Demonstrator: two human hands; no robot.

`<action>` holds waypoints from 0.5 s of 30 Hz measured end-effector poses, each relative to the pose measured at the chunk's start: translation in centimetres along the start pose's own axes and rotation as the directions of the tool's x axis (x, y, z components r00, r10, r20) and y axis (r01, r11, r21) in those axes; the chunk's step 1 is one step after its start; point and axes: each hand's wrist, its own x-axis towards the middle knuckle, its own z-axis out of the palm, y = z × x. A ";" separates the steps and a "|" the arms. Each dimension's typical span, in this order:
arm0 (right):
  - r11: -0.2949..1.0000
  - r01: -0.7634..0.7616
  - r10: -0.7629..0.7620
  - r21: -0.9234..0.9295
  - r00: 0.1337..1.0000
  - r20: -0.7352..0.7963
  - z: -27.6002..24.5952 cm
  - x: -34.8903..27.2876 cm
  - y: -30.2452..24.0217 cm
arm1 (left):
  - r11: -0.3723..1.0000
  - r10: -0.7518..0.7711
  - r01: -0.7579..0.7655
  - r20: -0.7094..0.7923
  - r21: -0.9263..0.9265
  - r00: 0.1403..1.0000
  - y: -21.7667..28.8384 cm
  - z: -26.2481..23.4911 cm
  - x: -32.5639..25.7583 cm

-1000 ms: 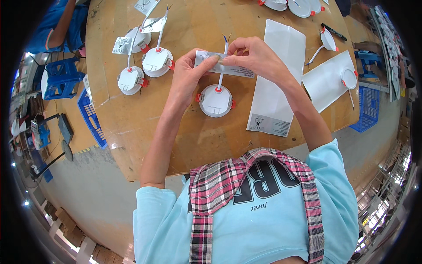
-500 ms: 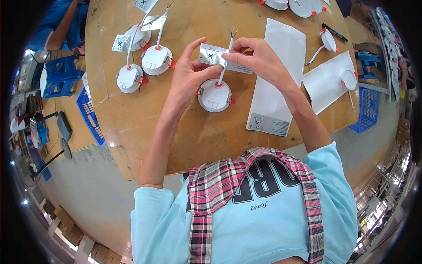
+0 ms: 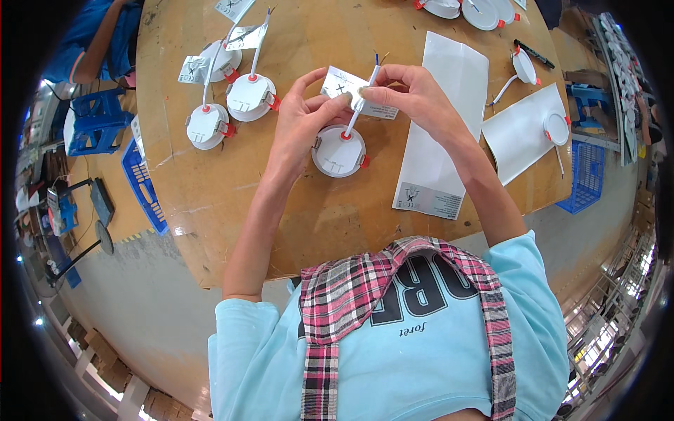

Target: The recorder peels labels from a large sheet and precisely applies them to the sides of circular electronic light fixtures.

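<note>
Our round white lamp (image 3: pixel 339 156) sits ahead of us with its cable side turned up, and its long axis runs along the white cable (image 3: pixel 352 122), which leans from the disc toward one o'clock and finishes in bare wire ends (image 3: pixel 380 57). Around the cable we have a silvery label (image 3: pixel 340 78), one flap toward eleven o'clock, the other toward two. Our left hand (image 3: pixel 309 116) pinches the first flap, thumb and fingers closed; our right hand (image 3: pixel 415 95) presses the label at the cable, thumb against a bent forefinger. Whether the lamp touches the brown table (image 3: pixel 232 203) we cannot tell. Counting from the lamp, a long white sheet (image 3: pixel 446 105) lies at two o'clock, a curled sheet (image 3: pixel 511 146) at three, labelled lamps (image 3: pixel 248 99) at ten, and a black pen (image 3: pixel 535 52) far out at two. Past the table, a blue basket (image 3: pixel 144 186) stands between eight and nine, a blue crate (image 3: pixel 584 175) at three, and a person in blue (image 3: pixel 84 45) at ten. The table's near edge crosses at six, with a stretch of tabletop before the lamp; toward nine, more tabletop separates our left hand from the labelled lamps, while the long white sheet passes beneath our right forearm.
</note>
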 end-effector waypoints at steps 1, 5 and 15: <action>1.000 0.005 -0.004 0.010 1.000 -0.009 0.0 0.0 0.2 | 1.000 -0.001 0.001 0.002 0.000 1.000 0.0 0.2 -0.4; 0.999 0.031 -0.031 0.026 1.000 0.002 -0.2 0.0 0.6 | 0.970 0.151 -0.151 0.020 0.191 0.988 -0.5 0.8 -1.4; 0.970 0.242 -0.240 -0.021 0.968 0.069 -0.7 -0.1 0.8 | 0.968 0.167 -0.128 0.172 -0.217 0.971 -0.1 -2.1 -0.5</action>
